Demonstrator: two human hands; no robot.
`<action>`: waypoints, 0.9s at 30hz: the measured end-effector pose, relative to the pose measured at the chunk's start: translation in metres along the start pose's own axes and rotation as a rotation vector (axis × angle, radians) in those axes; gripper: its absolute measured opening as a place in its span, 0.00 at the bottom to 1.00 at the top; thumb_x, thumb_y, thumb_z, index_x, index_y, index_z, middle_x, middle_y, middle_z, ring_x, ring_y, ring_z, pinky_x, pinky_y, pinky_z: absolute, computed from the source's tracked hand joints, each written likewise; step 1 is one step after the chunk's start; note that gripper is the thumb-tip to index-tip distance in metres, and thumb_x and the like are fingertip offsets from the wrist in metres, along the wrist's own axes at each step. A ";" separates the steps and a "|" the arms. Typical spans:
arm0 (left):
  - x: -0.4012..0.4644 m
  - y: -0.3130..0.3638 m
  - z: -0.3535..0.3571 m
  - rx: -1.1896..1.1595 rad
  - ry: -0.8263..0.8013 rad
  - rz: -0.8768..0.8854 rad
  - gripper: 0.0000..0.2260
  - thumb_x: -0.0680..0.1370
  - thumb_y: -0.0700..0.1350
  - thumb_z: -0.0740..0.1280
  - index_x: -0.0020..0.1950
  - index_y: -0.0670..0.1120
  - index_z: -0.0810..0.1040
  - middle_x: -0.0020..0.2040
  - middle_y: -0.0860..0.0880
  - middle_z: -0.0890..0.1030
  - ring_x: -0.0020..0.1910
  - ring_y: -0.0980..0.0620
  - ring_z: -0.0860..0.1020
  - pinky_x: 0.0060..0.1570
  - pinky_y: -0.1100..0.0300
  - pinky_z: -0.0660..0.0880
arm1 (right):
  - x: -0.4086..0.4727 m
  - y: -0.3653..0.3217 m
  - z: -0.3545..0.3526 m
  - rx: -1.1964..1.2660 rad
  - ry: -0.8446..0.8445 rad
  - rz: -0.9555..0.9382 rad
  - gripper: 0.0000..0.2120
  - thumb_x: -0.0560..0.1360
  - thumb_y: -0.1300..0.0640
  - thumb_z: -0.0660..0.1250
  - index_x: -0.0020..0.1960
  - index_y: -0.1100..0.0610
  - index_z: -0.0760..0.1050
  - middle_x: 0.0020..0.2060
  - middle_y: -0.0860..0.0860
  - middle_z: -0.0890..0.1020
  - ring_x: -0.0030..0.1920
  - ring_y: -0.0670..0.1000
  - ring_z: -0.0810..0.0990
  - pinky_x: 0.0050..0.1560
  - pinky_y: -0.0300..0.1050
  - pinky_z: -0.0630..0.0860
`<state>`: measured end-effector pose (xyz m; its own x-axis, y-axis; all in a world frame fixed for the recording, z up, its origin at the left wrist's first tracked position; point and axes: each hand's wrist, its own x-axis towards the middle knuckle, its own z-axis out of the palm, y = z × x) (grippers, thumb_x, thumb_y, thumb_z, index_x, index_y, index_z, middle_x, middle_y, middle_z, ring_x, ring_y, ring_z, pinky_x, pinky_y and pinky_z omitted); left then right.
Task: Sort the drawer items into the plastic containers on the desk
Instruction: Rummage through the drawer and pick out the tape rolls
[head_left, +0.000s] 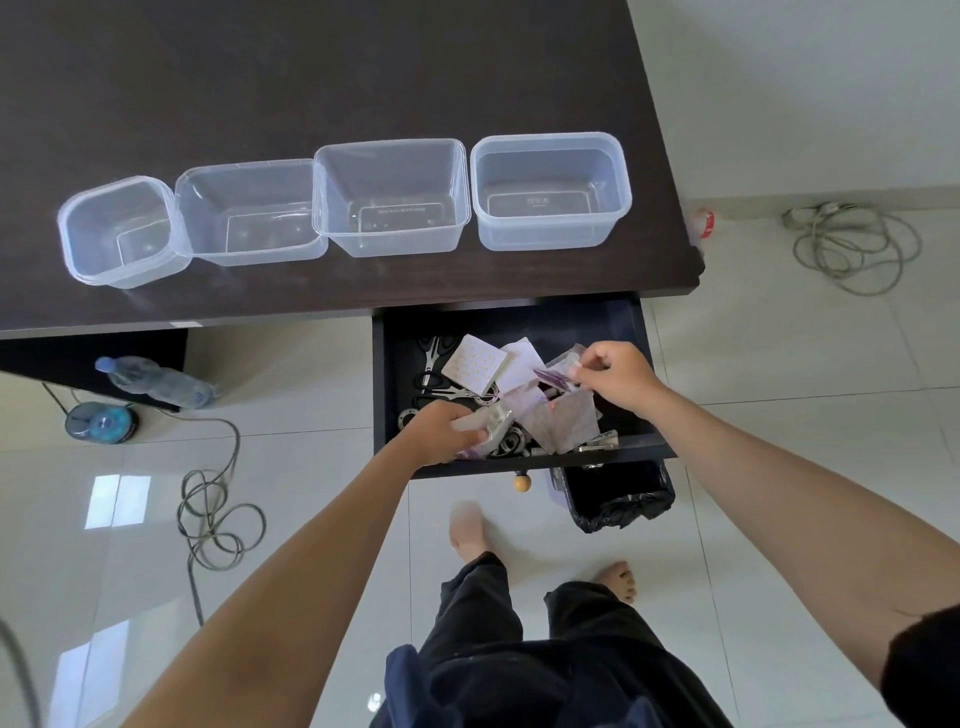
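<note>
Both hands are working in the drawer (384, 364): my left hand (439, 431) is gripping crinkly packets (493, 423), my right hand (615, 376) is pinching what looks like a purple sachet (553, 378); I should be lifting like with like.

Four clear plastic containers (550, 189) in a row on the dark table (260, 78), one open black drawer (636, 332) below it. In the drawer, black-handled scissors (434, 364), two pairs at least, and loose paper slips and packets (475, 364), too jumbled to count. On the floor: one clear plastic bottle (156, 382), one black-lined bin (618, 493), two coiled cables (852, 244).
</note>
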<state>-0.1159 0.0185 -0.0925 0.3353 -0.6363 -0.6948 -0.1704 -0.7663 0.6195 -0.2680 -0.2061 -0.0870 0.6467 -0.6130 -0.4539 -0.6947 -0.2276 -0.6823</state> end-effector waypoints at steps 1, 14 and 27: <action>-0.001 0.003 0.000 0.005 0.038 -0.006 0.08 0.75 0.45 0.69 0.36 0.47 0.78 0.32 0.50 0.76 0.31 0.54 0.73 0.30 0.66 0.69 | 0.000 0.002 -0.003 -0.022 -0.011 0.018 0.10 0.73 0.55 0.70 0.38 0.60 0.74 0.42 0.57 0.82 0.43 0.53 0.82 0.45 0.52 0.79; 0.000 0.072 0.028 -0.098 0.226 0.064 0.07 0.78 0.41 0.64 0.41 0.47 0.77 0.40 0.47 0.80 0.34 0.57 0.81 0.33 0.64 0.77 | -0.023 0.022 -0.052 0.021 0.139 0.025 0.08 0.79 0.60 0.61 0.55 0.62 0.74 0.47 0.53 0.80 0.37 0.43 0.78 0.29 0.28 0.71; 0.014 0.220 0.172 -0.094 0.414 0.131 0.04 0.78 0.45 0.65 0.46 0.46 0.78 0.41 0.48 0.81 0.39 0.49 0.80 0.38 0.57 0.78 | -0.026 0.122 -0.166 0.098 0.128 0.004 0.12 0.73 0.57 0.68 0.46 0.67 0.74 0.33 0.55 0.74 0.35 0.54 0.83 0.43 0.58 0.82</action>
<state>-0.3076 -0.1744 -0.0289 0.6624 -0.6234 -0.4154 -0.1571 -0.6578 0.7366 -0.4221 -0.3436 -0.0632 0.5943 -0.7065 -0.3841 -0.6589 -0.1540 -0.7363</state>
